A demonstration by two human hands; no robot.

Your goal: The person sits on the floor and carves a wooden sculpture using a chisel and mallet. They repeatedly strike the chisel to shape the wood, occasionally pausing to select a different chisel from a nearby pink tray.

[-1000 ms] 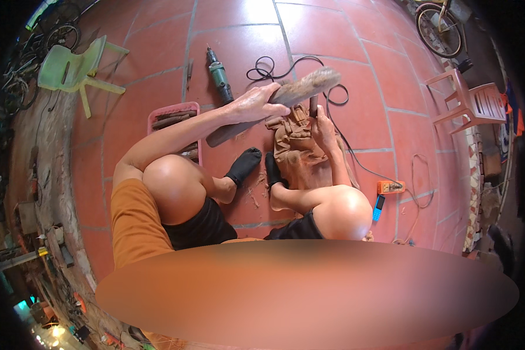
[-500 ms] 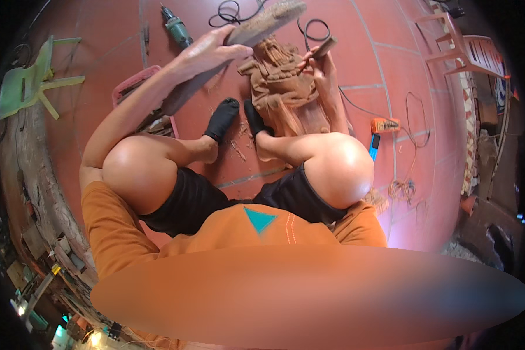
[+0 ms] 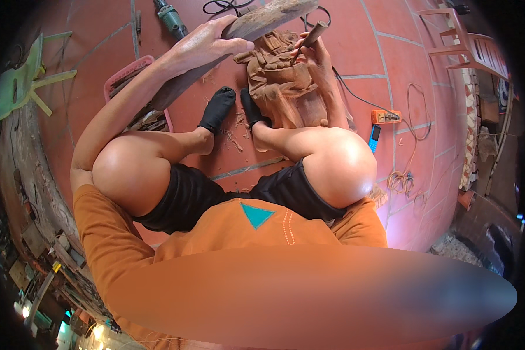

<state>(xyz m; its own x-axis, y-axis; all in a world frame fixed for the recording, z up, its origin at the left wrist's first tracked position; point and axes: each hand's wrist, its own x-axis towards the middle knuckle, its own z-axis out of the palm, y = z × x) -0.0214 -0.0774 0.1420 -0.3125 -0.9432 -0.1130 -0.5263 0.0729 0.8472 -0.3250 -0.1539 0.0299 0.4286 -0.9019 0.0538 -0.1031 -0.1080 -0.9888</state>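
While the left hand (image 3: 207,44) clasps a wooden club (image 3: 271,21), the right hand (image 3: 318,63) is wrapped around a chisel (image 3: 314,35), the carved figure (image 3: 281,84) just beneath that grip, a green power tool (image 3: 170,21) farther off, beyond the left hand

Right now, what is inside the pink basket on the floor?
The pink basket holds long, dark brown pieces, their kind unclear. The left forearm and wooden club cover its middle, so whatever lies there is hidden.
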